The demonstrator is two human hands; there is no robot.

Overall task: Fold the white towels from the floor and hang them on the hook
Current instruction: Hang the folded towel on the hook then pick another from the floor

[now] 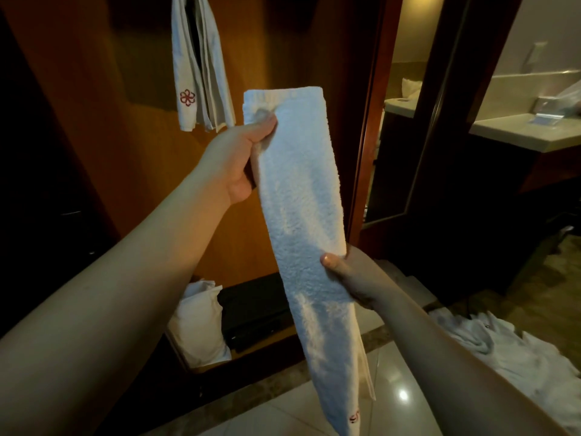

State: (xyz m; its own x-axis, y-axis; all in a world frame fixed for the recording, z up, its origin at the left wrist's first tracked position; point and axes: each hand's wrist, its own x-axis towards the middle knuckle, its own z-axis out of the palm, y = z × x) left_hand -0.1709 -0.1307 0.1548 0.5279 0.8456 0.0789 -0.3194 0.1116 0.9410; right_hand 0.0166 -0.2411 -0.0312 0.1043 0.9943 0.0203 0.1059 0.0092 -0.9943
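— So, where is the folded towel (303,215) being held?

— It is held up in mid-air as a long narrow strip, tilted slightly, in front of a wooden panel (125,136). Its upper end is pinched by the left hand (239,155), thumb on the front, the other fingers hidden behind the cloth. Lower down, its right edge is gripped by the right hand (352,278), thumb pressed on the front face. A red embroidered mark is seen at the hanging bottom end.

— And what is seen around it?

— Another white towel (201,67), with a red flower emblem, is hung high on the panel; the hook itself cannot be made out. More white towels (503,350) are left crumpled on the glossy tiled floor (393,388) at the right. A white pillow (198,322) is tucked into a low compartment beneath the panel.
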